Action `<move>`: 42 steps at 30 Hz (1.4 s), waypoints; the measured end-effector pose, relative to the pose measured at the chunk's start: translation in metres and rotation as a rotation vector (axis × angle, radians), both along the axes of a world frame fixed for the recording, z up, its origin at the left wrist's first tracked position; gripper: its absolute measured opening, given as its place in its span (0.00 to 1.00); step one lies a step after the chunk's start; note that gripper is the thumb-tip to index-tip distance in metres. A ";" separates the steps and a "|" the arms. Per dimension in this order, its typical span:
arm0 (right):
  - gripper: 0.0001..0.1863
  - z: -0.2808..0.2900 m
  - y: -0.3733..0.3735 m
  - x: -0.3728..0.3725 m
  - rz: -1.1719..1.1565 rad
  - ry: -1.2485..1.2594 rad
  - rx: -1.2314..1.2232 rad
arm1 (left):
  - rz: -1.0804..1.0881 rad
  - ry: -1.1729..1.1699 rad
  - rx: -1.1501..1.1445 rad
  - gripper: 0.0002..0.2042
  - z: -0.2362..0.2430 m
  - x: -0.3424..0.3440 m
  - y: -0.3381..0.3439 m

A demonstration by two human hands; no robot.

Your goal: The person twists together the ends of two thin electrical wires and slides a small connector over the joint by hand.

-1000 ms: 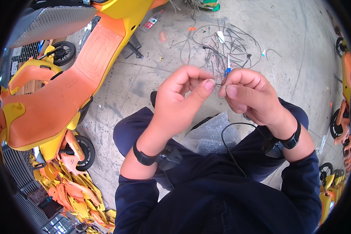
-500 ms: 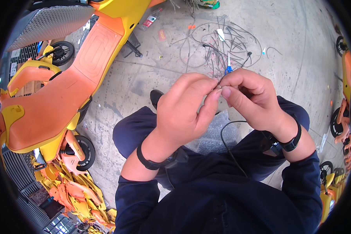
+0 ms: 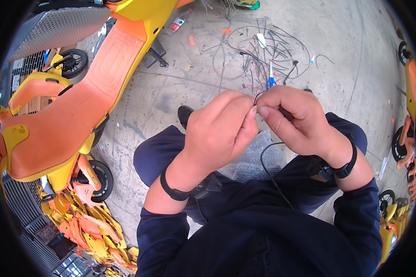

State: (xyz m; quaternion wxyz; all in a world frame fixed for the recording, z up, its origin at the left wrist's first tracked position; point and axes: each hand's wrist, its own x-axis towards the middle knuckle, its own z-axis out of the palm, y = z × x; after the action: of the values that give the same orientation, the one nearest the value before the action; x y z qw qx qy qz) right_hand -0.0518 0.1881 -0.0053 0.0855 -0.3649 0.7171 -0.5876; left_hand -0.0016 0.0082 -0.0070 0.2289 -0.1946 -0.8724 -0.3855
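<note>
My left hand, back up, and my right hand meet at their fingertips in the middle of the view, both pinching a thin dark wire; its end between the fingers is too small to make out. Just beyond them, blue-handled scissors lie on the floor among tangled black cables and thin wires. Below my hands, crumpled bubble wrap lies between my legs, with a black cable running over it onto my lap.
A yellow and orange scooter body fills the left side, above a pile of body panels. More scooters line the right edge. A plastic bottle and small scraps lie on the concrete floor.
My left hand has rolled over so its back faces up and its fingers cover the wire. My right hand has shifted slightly downward, still pinching.
</note>
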 end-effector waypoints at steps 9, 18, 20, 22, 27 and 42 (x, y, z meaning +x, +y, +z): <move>0.04 0.002 0.002 0.005 0.036 -0.149 -0.014 | 0.043 0.061 0.060 0.08 0.002 -0.001 0.005; 0.06 0.002 0.000 0.007 0.163 -0.335 -0.239 | 0.056 -0.037 0.286 0.05 0.006 0.006 0.007; 0.06 0.003 0.002 0.006 0.182 -0.354 -0.250 | 0.054 -0.073 0.352 0.04 0.007 0.009 0.008; 0.06 0.003 0.002 0.006 0.203 -0.374 -0.258 | 0.061 -0.134 0.425 0.04 0.007 0.010 0.008; 0.05 0.004 0.004 0.003 0.245 -0.436 -0.290 | 0.038 -0.230 0.543 0.02 0.011 0.011 0.010; 0.05 0.006 0.006 -0.004 0.149 -0.016 0.003 | -0.153 -0.174 0.176 0.05 0.000 0.001 -0.001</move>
State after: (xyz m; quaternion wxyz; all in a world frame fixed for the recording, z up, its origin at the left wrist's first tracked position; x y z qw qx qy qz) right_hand -0.0555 0.1940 0.0011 0.1355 -0.4127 0.6882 -0.5812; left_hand -0.0007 0.0074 -0.0070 0.1386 -0.2055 -0.8345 -0.4921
